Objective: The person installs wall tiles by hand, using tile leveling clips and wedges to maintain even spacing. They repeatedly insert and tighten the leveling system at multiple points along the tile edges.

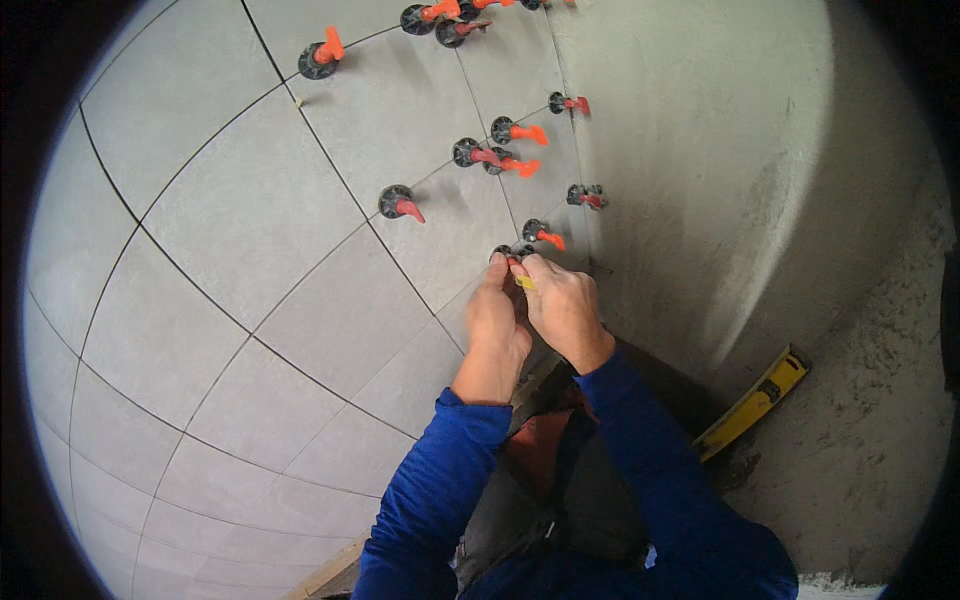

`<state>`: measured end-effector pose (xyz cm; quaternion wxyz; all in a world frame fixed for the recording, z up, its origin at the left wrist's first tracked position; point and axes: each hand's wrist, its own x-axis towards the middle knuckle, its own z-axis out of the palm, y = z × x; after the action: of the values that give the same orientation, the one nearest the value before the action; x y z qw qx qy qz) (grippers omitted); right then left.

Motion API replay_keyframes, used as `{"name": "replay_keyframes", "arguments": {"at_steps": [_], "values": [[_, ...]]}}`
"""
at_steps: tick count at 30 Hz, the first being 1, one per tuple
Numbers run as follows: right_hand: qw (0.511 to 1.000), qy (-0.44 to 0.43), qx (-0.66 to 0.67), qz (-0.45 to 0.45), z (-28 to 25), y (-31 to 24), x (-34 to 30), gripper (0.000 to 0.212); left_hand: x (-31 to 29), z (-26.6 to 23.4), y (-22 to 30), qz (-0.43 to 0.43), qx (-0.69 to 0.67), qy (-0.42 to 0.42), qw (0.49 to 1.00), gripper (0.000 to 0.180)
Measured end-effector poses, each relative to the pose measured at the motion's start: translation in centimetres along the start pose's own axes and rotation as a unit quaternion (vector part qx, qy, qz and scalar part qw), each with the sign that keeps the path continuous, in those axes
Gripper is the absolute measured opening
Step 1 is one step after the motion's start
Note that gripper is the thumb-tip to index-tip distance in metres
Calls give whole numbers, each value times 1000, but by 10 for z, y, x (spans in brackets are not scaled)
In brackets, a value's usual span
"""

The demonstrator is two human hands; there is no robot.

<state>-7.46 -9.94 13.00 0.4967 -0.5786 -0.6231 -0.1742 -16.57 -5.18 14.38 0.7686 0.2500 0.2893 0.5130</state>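
My left hand (495, 325) and my right hand (567, 312) meet at a tile leveler (502, 252), a round black cap with a red handle, on a grey tile joint. My left fingers are closed around it, hiding most of the handle. Close against them, my right hand is closed with a small yellow thing (526, 283) showing under its fingers; its kind cannot be made out. Just above my hands stands another tile leveler with an orange handle (545, 236). Farther up the joints are several more, such as a red-handled one (400, 203).
Large grey tiles (270, 170) with dark joints spread across the left. A bare grey plastered surface (690, 150) adjoins them on the right. A yellow spirit level (752, 405) leans at the lower right, beyond my right forearm. Dark clothing shows below, between my blue sleeves.
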Motion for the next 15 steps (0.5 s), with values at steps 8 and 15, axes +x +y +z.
{"name": "replay_keyframes", "arguments": {"at_steps": [8,15], "values": [[1000,19,14,-7,5,2,-1,12,-2,3,-5,46,-31,-16,998,20],[997,50,61,2,5,0,1,20,0,-5,-6,12,-30,-46,998,27]]}}
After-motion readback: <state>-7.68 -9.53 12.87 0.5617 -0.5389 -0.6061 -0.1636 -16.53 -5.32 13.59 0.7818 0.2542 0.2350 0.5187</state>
